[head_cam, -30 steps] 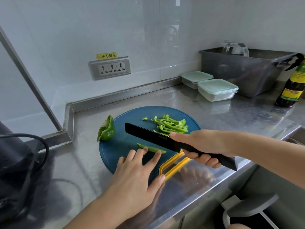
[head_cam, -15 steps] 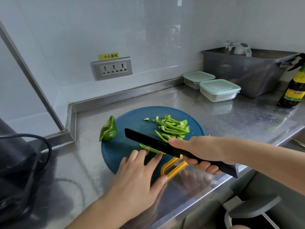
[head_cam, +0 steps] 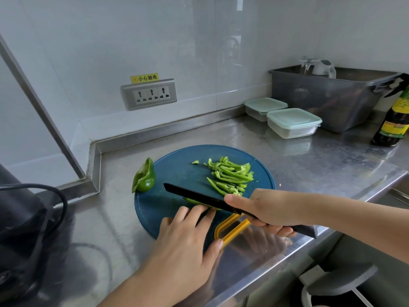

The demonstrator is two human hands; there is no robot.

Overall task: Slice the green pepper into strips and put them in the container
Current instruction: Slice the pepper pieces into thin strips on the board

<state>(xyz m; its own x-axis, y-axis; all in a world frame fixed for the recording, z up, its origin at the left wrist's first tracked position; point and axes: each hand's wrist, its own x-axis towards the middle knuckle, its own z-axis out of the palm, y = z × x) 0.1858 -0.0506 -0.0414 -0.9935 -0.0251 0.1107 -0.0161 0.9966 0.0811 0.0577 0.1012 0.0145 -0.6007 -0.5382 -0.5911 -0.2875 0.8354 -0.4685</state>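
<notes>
head camera, the one view | worn at the person's head, facing forward and down along both forearms | close in: the right hand point(head_cam: 272, 209) gripping the knife point(head_cam: 194, 197) sits just right of centre, low | wide angle: cutting board point(head_cam: 177, 173) left of the grip, wall point(head_cam: 199, 52) beyond it, counter edge point(head_cam: 265, 265) below it

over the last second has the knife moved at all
Yes. The knife has dropped toward the cutting board: its tip, earlier level with the middle of the pepper half, now lines up with its base.
</notes>
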